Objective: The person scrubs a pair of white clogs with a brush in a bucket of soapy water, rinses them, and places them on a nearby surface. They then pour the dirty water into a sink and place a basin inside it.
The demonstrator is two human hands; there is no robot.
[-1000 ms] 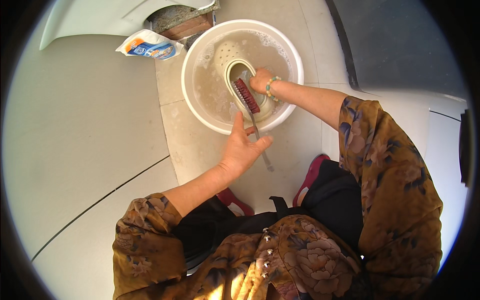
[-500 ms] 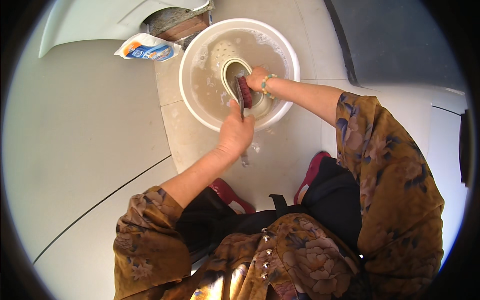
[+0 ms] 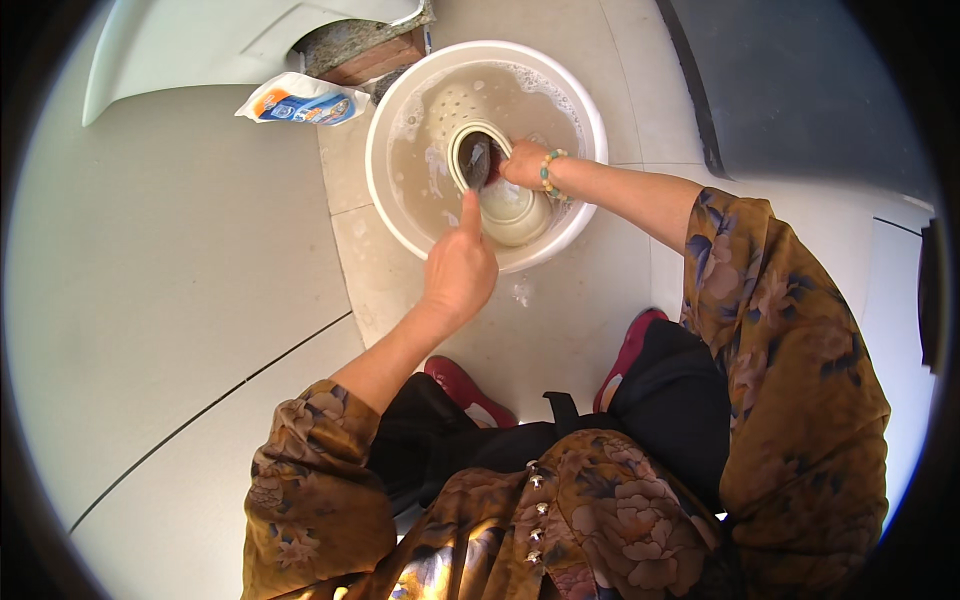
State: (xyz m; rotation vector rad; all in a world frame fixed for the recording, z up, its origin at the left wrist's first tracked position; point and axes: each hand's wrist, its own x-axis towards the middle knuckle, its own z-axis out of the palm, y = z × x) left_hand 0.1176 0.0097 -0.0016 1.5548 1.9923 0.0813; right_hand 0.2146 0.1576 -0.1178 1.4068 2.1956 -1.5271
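A cream clog [image 3: 514, 224] with small holes over its toe sits in cloudy, sudsy water inside a round white basin [image 3: 375, 165]. My right hand [image 3: 522, 165], with a beaded bracelet at the wrist, is closed on the right edge of the clog's opening. From the near side, my left hand [image 3: 461, 266] grips the handle of a scrubbing brush [image 3: 479, 165], index finger stretched along it. The brush head, with dark red bristles, is down inside the clog's opening and mostly hidden there.
A white, orange and blue pouch [image 3: 308, 104] lies left of the basin, beside a brick and stone block [image 3: 375, 58]. Pale panels flank the left side, and a dark panel [image 3: 790, 90] stands at the right. My red shoes [image 3: 463, 388] are on the tiled floor.
The brush has gone deeper into the clog and tilted, so its bristles show less. My left index finger now extends along the handle. My right hand keeps its hold on the clog.
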